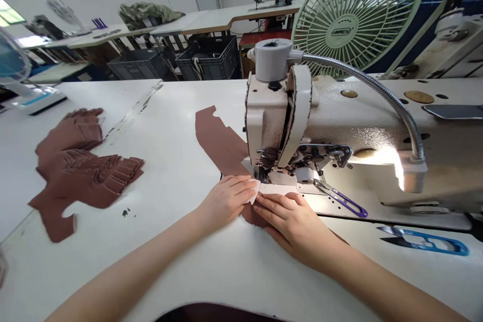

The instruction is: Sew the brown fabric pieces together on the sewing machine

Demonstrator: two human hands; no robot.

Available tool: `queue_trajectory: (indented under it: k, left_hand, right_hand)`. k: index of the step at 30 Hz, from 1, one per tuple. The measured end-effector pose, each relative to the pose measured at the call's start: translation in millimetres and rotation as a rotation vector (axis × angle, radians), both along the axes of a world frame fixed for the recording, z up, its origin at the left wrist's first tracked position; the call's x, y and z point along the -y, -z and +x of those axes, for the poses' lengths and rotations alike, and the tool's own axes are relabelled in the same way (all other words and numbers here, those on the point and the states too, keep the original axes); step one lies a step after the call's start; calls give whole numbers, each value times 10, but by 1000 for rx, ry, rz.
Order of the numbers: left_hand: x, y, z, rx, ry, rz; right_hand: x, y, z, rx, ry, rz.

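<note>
A brown piece of leather-like material lies flat on the white table and runs under the head of the sewing machine. My left hand is at its near part, just before the presser foot, with fingers closed over a small white piece. Fingers stretched and lying flat, my right hand rests on the brown material to the right, its fingertips close to the white piece. Both palms hide much of the material beneath. Purple-handled snips lie on the machine bed beside the needle area.
Stacked brown cut pieces lie on the left of the table. Blue thread snips are at the right. A green fan stands behind the machine, whose lamp is lit. Grey crates stand beyond the table.
</note>
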State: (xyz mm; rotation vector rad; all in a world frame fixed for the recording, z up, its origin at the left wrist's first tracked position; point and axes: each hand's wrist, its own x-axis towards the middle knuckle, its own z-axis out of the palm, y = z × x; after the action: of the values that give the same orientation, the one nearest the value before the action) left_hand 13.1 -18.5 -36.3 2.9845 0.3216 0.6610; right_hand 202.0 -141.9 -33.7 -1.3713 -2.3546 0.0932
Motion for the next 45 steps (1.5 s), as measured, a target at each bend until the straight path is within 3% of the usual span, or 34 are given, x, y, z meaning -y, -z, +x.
queue_trajectory:
  k: [8,17,29,34,40,45]
  left_hand:
    - [-129,-36,214,-207,-32,-9]
    - [-100,13,254,-112,-40,-60]
    - [-206,-36,283,-129,-34,3]
    - [-180,-42,261,-103,-29,-19]
    - [-79,-163,284,-247,-151,-22]
    - [-30,-256,320,-274,-160,29]
  right_hand:
    - [-92,4,206,53,55,50]
    - [-90,-4,237,56,72,73]
    - [-108,-11,186,76,116,-39]
    - [-103,-32,175,67,70,-59]
    - [-95,-94,159,59,66,-172]
    - [-102,-115,112,95,99,-178]
